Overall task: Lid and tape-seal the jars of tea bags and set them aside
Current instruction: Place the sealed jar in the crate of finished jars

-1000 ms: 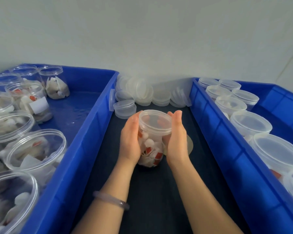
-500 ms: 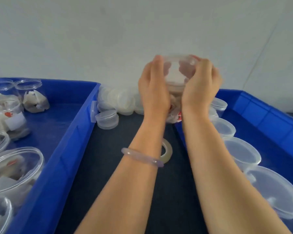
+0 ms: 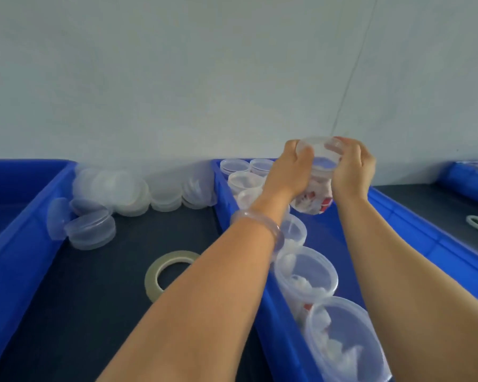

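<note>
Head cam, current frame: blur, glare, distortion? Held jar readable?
Head view: soft throughout, loose lids smeared; flat light, no hard shadows; wide angle stretches the nearest jar at the bottom edge; held jar visible between left hand and right hand, any tape unreadable.

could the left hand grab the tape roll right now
Not right now, probably: the left hand grips the jar with the right hand over the blue bin. The tape roll lies uncovered on the mat below that forearm.
</note>
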`<move>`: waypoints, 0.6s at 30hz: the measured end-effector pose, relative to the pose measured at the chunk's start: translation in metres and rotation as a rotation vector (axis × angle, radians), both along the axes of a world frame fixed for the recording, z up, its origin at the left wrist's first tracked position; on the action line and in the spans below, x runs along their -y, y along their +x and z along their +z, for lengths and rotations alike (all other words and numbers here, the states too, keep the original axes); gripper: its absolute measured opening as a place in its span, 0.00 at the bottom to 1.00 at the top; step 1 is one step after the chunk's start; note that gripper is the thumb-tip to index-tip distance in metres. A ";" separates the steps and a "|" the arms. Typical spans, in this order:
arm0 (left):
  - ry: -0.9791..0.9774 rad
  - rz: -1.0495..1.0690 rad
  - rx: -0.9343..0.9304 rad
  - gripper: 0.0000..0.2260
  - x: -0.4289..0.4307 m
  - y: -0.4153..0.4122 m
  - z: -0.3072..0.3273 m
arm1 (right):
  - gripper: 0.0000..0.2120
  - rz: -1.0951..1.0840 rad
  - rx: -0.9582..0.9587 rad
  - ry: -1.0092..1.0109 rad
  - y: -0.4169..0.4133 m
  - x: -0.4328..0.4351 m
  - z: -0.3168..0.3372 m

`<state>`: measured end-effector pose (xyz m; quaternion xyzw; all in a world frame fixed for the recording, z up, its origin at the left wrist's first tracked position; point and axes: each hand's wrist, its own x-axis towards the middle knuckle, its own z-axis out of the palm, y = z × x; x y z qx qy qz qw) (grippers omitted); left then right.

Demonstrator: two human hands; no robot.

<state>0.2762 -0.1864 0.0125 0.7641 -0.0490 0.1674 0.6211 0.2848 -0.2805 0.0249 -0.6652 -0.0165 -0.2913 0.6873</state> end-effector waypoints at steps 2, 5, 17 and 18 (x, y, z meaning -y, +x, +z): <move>0.117 -0.027 -0.044 0.18 -0.001 0.009 0.003 | 0.13 -0.005 -0.040 -0.092 0.010 0.007 -0.006; 0.316 -0.025 -0.204 0.20 -0.004 0.017 -0.012 | 0.12 0.024 -0.192 -0.245 0.019 0.017 -0.034; 0.978 0.215 -0.201 0.16 0.001 0.027 -0.051 | 0.08 0.094 -0.547 -1.101 0.051 0.002 -0.066; 0.950 0.203 -0.189 0.15 -0.004 0.025 -0.048 | 0.06 0.026 -0.497 -1.246 0.049 -0.003 -0.062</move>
